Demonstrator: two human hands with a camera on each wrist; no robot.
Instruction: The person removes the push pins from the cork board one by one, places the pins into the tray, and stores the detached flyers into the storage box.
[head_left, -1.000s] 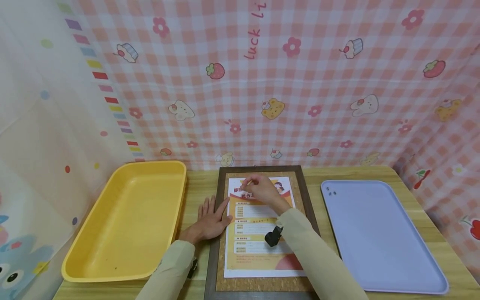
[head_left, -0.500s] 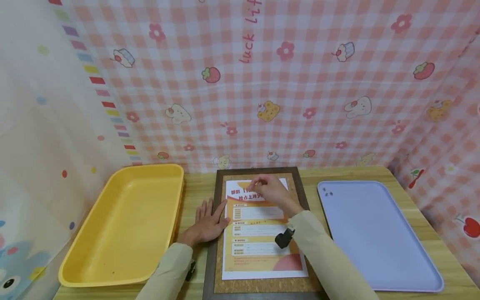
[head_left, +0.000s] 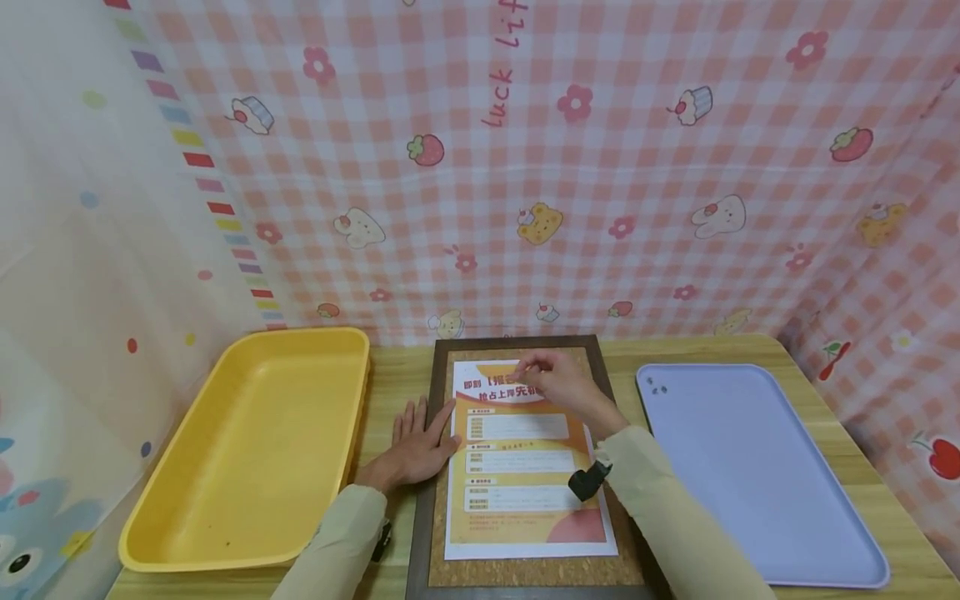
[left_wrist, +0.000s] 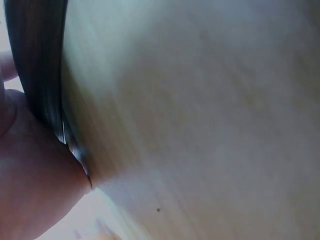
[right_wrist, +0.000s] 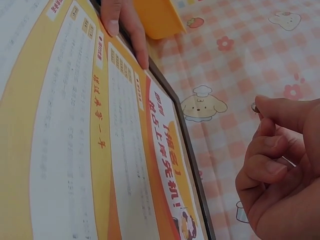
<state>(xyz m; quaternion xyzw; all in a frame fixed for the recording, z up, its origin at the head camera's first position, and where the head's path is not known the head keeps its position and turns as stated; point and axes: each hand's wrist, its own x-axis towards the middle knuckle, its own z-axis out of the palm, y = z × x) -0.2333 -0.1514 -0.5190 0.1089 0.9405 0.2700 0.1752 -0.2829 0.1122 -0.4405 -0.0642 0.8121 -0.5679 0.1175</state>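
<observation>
A printed poster (head_left: 517,492) lies on a cork board (head_left: 540,572) with a dark wooden frame. My left hand (head_left: 415,454) rests on the board's left edge, fingers straight and spread, its thumb on the poster's margin. Over the upper right of the poster, my right hand (head_left: 561,385) holds a tiny shiny thumbtack (right_wrist: 254,106) between thumb and forefinger, raised off the paper in the right wrist view. The tack's far side is hidden by the fingertips. In the left wrist view, part of the left hand (left_wrist: 35,170) touches the dark frame (left_wrist: 37,60).
To the left stands a deep yellow tray (head_left: 360,433). A shallow lilac tray (head_left: 765,483) lies on the right, with several small metallic pieces (head_left: 657,387) in its far left corner. Behind the wooden table (head_left: 401,358) hangs a pink checked curtain (head_left: 480,192).
My right hand has moved right across the top of the poster, uncovering more of the printed heading. The left hand stays on the board's edge. The head view has shifted slightly.
</observation>
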